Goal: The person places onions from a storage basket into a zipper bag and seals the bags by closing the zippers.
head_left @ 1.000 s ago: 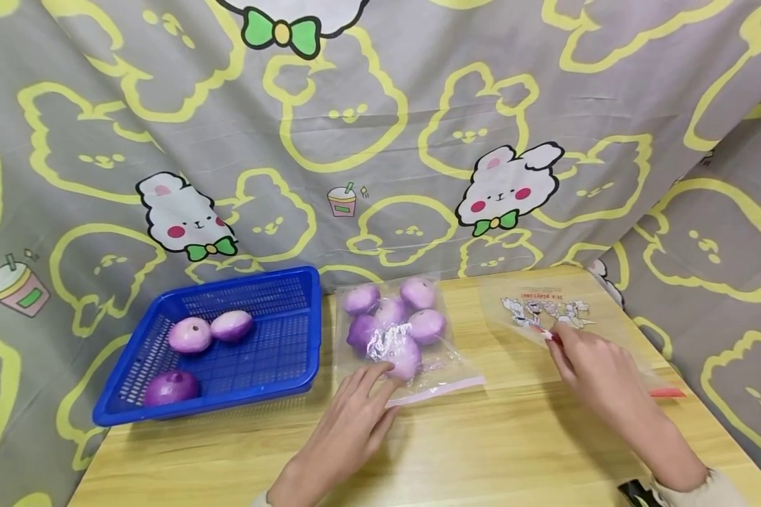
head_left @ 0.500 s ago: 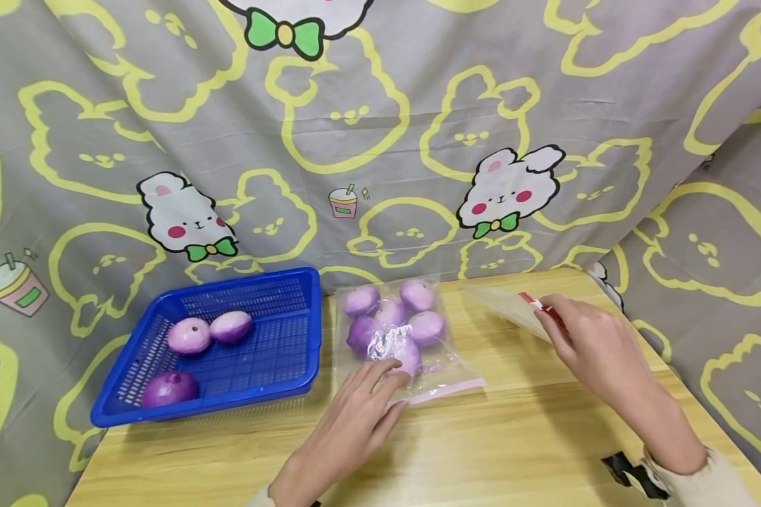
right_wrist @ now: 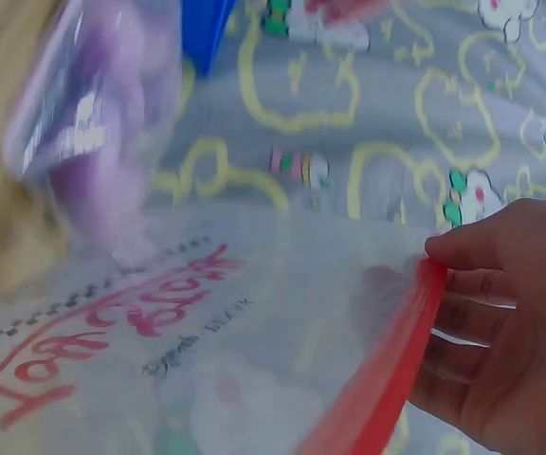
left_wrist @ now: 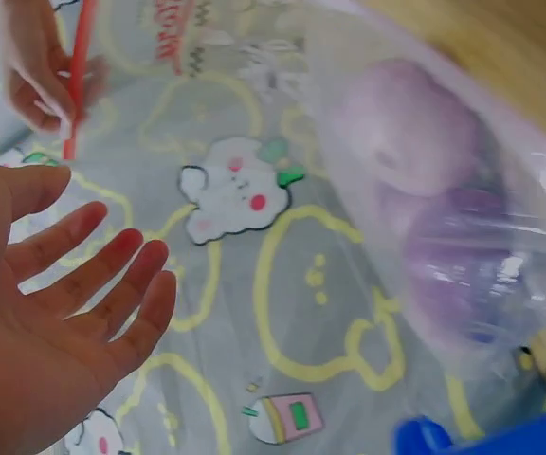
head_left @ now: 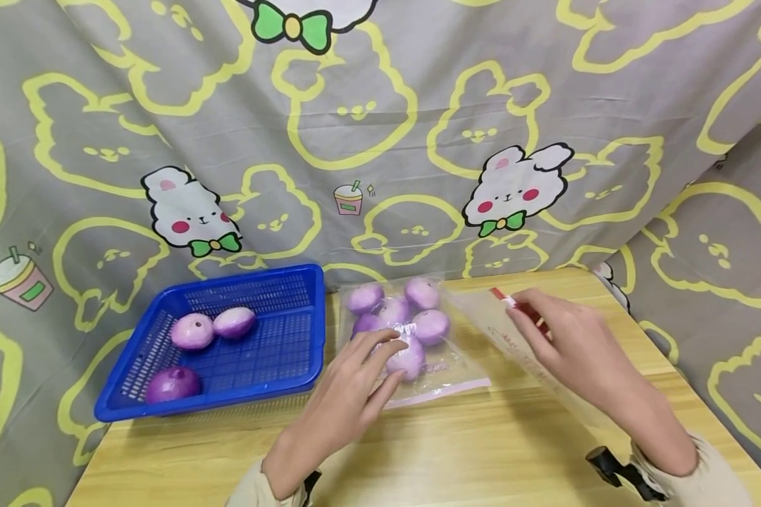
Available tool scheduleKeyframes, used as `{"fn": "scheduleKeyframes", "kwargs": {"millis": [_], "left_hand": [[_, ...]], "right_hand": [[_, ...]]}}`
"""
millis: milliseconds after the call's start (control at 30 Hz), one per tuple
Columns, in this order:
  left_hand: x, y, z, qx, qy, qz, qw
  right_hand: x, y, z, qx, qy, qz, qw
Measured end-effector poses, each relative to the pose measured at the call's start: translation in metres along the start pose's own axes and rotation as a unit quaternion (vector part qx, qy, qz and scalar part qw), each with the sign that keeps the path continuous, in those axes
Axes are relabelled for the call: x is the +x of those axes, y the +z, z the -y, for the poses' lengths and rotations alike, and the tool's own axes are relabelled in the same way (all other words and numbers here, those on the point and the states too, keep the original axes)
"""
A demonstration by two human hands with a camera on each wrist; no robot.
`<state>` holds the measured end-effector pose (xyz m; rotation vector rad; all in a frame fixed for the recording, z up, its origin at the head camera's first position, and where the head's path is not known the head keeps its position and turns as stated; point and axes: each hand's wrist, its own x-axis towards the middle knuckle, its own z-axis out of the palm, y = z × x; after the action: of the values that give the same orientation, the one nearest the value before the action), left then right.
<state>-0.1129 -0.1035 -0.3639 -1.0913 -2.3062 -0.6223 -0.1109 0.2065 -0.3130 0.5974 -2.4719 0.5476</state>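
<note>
On a wooden desk [head_left: 456, 451], the left hand [head_left: 355, 391] rests with straight, relaxed fingers on a clear bag of purple onions [head_left: 406, 334]. The right hand [head_left: 571, 345] pinches the red zip edge of an empty printed bag [head_left: 514, 338], lifted just right of the filled one. A blue basket [head_left: 228, 352] holds three onions.

Bright, even light, soft shadows on the table; both wrist views blurred, glare on plastic.

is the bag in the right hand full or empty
Empty: the clear bag pinched by the right hand shows nothing inside, only print and its red strip.
</note>
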Motion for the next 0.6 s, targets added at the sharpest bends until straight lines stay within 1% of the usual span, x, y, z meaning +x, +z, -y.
{"fn": "scheduleKeyframes", "kwargs": {"millis": [100,200,333,433,600], "left_hand": [[0.01,-0.002,-0.005,-0.008,0.01,-0.007,0.9999],[0.02,-0.004,-0.01,-0.025,0.023,-0.013,0.9994],[0.034,-0.004,-0.014,-0.046,0.038,-0.024,0.9979],[0.044,-0.003,-0.016,-0.059,0.052,-0.038,0.9962],[0.054,-0.002,-0.017,-0.065,0.076,-0.068,0.9927]], "right_hand": [[0.004,0.006,0.009,0.057,0.003,0.044,0.997],[0.007,0.012,0.017,0.075,-0.016,0.071,0.994],[0.012,0.017,0.026,0.065,-0.072,0.07,0.993],[0.015,0.019,0.033,0.065,-0.116,0.062,0.989],[0.018,0.021,0.043,0.08,-0.166,0.04,0.982]]}}
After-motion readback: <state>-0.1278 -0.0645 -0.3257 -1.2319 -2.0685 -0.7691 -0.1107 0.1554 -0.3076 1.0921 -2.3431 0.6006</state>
